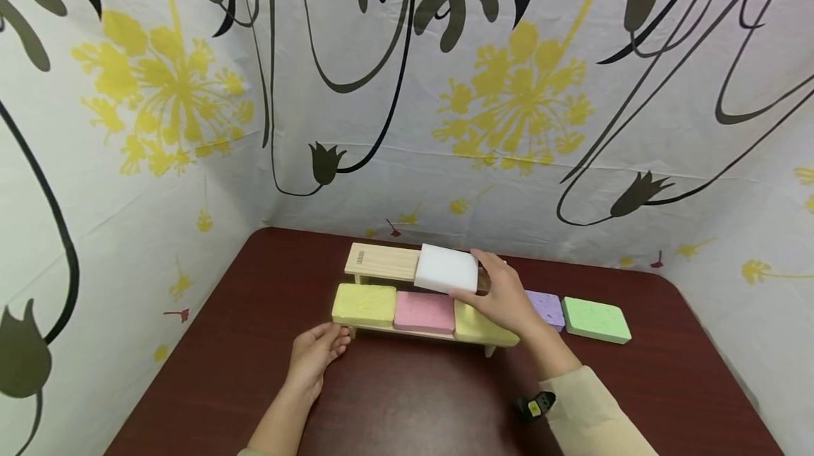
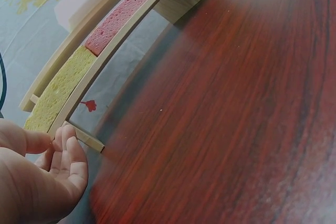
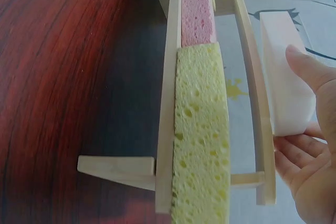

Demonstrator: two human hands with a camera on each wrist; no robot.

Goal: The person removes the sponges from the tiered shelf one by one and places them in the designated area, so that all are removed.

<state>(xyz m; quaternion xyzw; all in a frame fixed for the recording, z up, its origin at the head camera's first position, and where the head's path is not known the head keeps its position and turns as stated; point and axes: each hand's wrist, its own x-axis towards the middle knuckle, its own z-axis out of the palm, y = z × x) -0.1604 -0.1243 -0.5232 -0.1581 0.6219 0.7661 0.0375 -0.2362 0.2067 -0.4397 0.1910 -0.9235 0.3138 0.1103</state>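
Observation:
A two-tier wooden rack (image 1: 384, 260) stands toward the back of the table. On its lower shelf lie a yellow sponge (image 1: 364, 304), a pink sponge (image 1: 424, 311) and a second yellow sponge (image 1: 480, 329), side by side. My right hand (image 1: 505, 300) grips a white sponge (image 1: 447, 269) by its right end, at the upper shelf; whether it touches the wood I cannot tell. At the lower shelf's left front corner, my left hand (image 1: 316, 355) pinches the wood between thumb and fingers, as the left wrist view (image 2: 52, 177) shows.
To the right of the rack, a purple sponge (image 1: 548, 309) and a green sponge (image 1: 596, 319) lie on the dark red-brown table (image 1: 407, 406). A small black device (image 1: 534, 406) is at my right wrist. Patterned white fabric (image 1: 381, 124) hangs behind and beside the table.

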